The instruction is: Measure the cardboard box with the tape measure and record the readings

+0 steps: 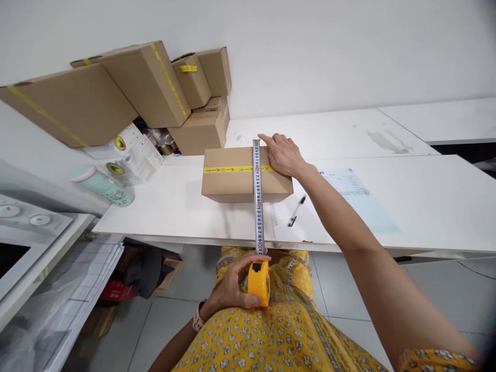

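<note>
A brown cardboard box (228, 183) with a yellow printed tape strip lies on the white table in front of me. The steel blade of a yellow tape measure (259, 283) runs across the box top, past its near edge and over the table edge. My left hand (236, 284) is closed around the tape measure's case, close to my lap. My right hand (284, 155) grips the box at its far right corner, fingers bent over the far edge. One finger of it reaches to the blade's end. The undersides of these fingers are hidden.
A notebook with a pen (297, 211) and a printed sheet in a bluish folder (360, 201) lie right of the box. Stacked cartons (135, 85), white avocado-print boxes and a mint bottle (103, 186) stand left. A white appliance (31, 222) is at far left.
</note>
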